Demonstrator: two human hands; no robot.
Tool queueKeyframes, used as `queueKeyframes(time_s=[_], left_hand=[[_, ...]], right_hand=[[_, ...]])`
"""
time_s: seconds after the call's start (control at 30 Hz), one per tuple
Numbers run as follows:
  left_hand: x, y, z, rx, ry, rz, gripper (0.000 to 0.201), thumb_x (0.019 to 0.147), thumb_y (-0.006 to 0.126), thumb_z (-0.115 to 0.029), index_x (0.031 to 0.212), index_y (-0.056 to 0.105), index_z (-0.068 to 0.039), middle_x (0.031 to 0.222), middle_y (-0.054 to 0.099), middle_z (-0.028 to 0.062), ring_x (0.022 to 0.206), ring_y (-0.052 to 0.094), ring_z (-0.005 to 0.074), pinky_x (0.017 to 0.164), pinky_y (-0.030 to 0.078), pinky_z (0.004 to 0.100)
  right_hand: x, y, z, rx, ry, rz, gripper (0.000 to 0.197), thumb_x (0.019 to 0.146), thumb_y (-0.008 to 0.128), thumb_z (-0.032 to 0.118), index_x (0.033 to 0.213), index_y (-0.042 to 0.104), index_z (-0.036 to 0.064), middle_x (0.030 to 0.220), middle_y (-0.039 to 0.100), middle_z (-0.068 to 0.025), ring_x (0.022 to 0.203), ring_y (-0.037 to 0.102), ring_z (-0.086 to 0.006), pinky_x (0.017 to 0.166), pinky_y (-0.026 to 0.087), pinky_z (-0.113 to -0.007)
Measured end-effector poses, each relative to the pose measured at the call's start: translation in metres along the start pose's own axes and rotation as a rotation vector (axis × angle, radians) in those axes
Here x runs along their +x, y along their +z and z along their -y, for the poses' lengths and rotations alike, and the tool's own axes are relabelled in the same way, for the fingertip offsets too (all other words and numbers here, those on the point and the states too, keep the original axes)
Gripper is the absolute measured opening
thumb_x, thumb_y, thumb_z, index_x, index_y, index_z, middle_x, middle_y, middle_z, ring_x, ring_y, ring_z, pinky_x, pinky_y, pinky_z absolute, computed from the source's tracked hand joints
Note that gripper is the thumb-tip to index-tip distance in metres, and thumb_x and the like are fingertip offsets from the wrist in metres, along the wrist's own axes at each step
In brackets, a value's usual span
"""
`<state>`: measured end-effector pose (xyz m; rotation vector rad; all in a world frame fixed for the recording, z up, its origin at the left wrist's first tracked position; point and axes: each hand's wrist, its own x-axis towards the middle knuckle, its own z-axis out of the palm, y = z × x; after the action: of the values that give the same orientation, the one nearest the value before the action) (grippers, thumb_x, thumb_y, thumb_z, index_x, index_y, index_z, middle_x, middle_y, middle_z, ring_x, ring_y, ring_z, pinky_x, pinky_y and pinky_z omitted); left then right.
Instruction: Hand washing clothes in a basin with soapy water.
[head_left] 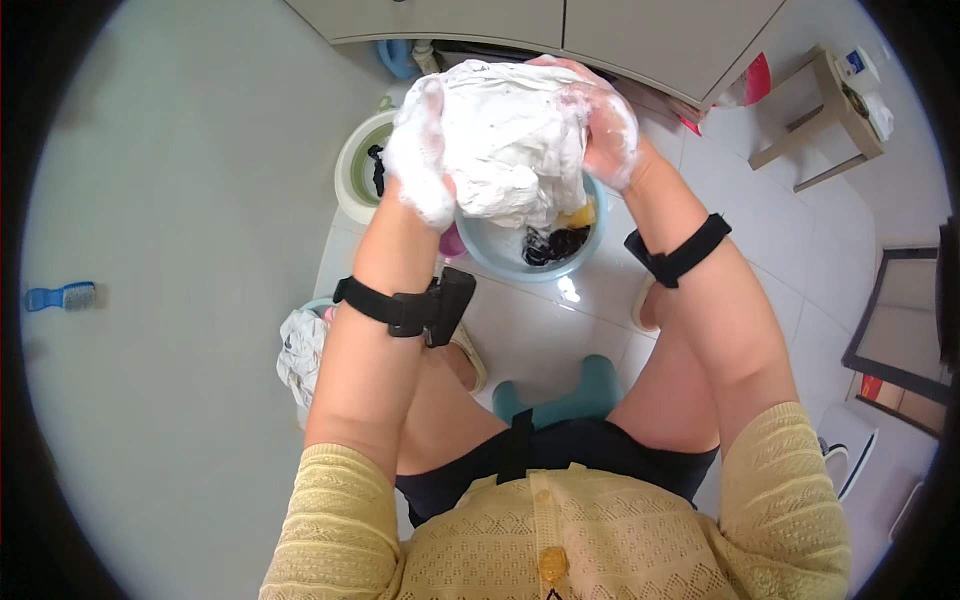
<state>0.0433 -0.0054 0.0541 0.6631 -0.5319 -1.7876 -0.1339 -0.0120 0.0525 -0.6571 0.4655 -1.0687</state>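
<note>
A bunched, soapy white cloth (515,135) is held up in front of me, above a light blue basin (530,273). My left hand (423,170), thickly coated in suds, grips its left side, with most of the fingers hidden by foam. On the opposite side my right hand (615,130) is closed round the fabric, foam covering its back and wrist. Dark wet fabric (555,246) lies inside the basin, beside a yellow block (579,215) that may be soap. The cloth hides the basin's far part.
A pale green basin (350,175) with something black inside stands to the left. White laundry (302,350) is heaped by my left leg. Cabinet doors (660,40) border the far side. A small wooden stool (835,115) is at right; a blue brush (62,297) is far left.
</note>
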Motion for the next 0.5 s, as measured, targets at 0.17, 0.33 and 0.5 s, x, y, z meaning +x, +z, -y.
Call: queueKeyframes(time_s=[0.17, 0.33, 0.5], left_hand=[[0.027, -0.06, 0.018, -0.243, -0.07, 0.27, 0.032, 0.088, 0.028, -0.028, 0.099, 0.047, -0.006, 0.099, 0.053, 0.0113, 0.088, 0.052, 0.0258, 0.078, 0.044, 0.038], [0.037, -0.06, 0.044, -0.116, -0.108, 0.176, 0.033, 0.088, 0.029, -0.033, 0.097, 0.049, -0.008, 0.093, 0.054, 0.0082, 0.085, 0.053, 0.0213, 0.075, 0.044, 0.0342], [0.022, -0.015, 0.055, -0.111, -0.13, 0.108, 0.026, 0.088, 0.034, -0.028, 0.096, 0.049, -0.009, 0.094, 0.054, 0.0076, 0.086, 0.052, 0.0191, 0.076, 0.043, 0.0307]], right_hand=[[-0.01, 0.033, -0.038, -0.645, -0.231, -0.074, 0.024, 0.071, 0.057, 0.015, 0.091, 0.054, 0.0009, 0.083, 0.057, -0.0104, 0.076, 0.055, -0.0202, 0.071, 0.045, -0.03], [0.003, 0.028, -0.05, -1.081, -0.397, -0.134, 0.02, 0.071, 0.058, 0.018, 0.078, 0.055, 0.0001, 0.069, 0.056, -0.0165, 0.064, 0.055, -0.0296, 0.062, 0.043, -0.032], [0.019, 0.015, -0.053, -1.062, -0.569, -0.45, 0.018, 0.071, 0.057, 0.024, 0.08, 0.053, 0.0083, 0.072, 0.057, -0.0161, 0.069, 0.054, -0.0361, 0.064, 0.044, -0.037]])
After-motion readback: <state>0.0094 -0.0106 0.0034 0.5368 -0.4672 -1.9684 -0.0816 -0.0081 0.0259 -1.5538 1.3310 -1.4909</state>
